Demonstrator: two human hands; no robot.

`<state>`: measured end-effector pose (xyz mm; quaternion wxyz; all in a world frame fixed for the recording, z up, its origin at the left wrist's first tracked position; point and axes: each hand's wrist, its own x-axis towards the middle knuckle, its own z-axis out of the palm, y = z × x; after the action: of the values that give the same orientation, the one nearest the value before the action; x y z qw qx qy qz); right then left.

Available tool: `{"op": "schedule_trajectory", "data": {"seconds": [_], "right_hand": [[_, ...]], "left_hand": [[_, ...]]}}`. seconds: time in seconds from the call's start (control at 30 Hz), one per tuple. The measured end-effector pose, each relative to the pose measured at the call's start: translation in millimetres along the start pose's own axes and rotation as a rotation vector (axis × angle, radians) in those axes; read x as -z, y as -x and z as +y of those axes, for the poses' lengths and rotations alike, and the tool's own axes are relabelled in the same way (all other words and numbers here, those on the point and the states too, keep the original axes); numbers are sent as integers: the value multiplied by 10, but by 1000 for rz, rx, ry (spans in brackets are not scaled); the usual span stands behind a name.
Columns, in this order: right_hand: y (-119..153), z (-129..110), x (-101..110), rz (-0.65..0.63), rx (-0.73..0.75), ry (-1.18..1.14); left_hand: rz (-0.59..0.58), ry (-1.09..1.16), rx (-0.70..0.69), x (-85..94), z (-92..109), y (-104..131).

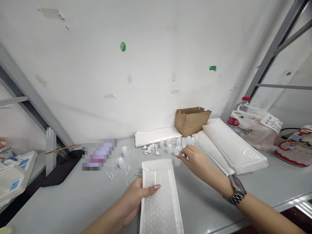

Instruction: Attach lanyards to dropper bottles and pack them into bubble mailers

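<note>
A white wall [151, 71] with scraps of tape and green patches stood behind a grey table [97, 201]. At the right of the table, a stack of white padded envelopes [235, 146] lay slanting, and beyond it stood a plastic bag [255, 128] with a red-capped bottle [245, 101] beside it. An open cardboard box [192, 122] stood near the wall, next to a flat white stack [157, 136].

The bubble mailer [161, 198] was at the front middle of the table, its lower end running out of view. The left hand [136, 198] gripped its left edge, thumb lying across the front face. The right hand [192, 159], a dark-faced watch [237, 187] on its wrist, had its thumb and index fingertip drawn close together at a small translucent bottle [177, 161]; whether they held it could not be told.

More small bottles [188, 140] stood in a cluster between that hand and the box, while two others [121, 163] were left of the mailer. White caps [149, 149] lay loosely grouped behind the mailer, and thin looped pieces [112, 175] were scattered to its left.
</note>
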<state>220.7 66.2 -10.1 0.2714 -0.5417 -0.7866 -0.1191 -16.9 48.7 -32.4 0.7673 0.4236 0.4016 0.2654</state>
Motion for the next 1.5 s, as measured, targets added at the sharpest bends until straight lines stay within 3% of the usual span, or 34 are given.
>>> {"op": "schedule_trajectory", "data": {"seconds": [0.13, 0.2, 0.43, 0.57, 0.7, 0.87, 0.93, 1.0, 1.13, 1.2, 1.33, 1.5], "right_hand": [[-295, -163, 245, 99, 11, -261], [-393, -261, 273, 79, -5, -486], [-282, -350, -200, -65, -149, -994], [-195, -339, -239, -37, -272, -1210], [-137, -405, -170, 23, -208, -1123], [-73, -460, -140, 162, 171, -717], [-77, -457, -131, 161, 208, -673], [-103, -446, -133, 75, 122, -710], [-175, -417, -193, -152, -305, -1001], [-193, -416, -241, -234, -451, -1152], [-168, -457, -319, -313, -505, -1242], [-126, -480, -357, -316, -444, -1120]], "left_hand": [[29, -15, -27, -28, -49, 14], [58, -34, -42, -38, -66, -1], [130, -64, -22, -14, -115, -54], [186, -49, 8, -2, -129, -61], [191, -60, 15, -10, -124, -65], [179, -30, -20, -11, -104, -74], [180, -28, -16, -18, -103, -71], [183, -30, -22, -33, -106, -63], [191, -11, -63, -62, -112, -40], [238, -20, -80, -62, -109, -27], [325, -67, -96, -50, -103, 2], [356, -88, -134, -49, -85, 32]]}}
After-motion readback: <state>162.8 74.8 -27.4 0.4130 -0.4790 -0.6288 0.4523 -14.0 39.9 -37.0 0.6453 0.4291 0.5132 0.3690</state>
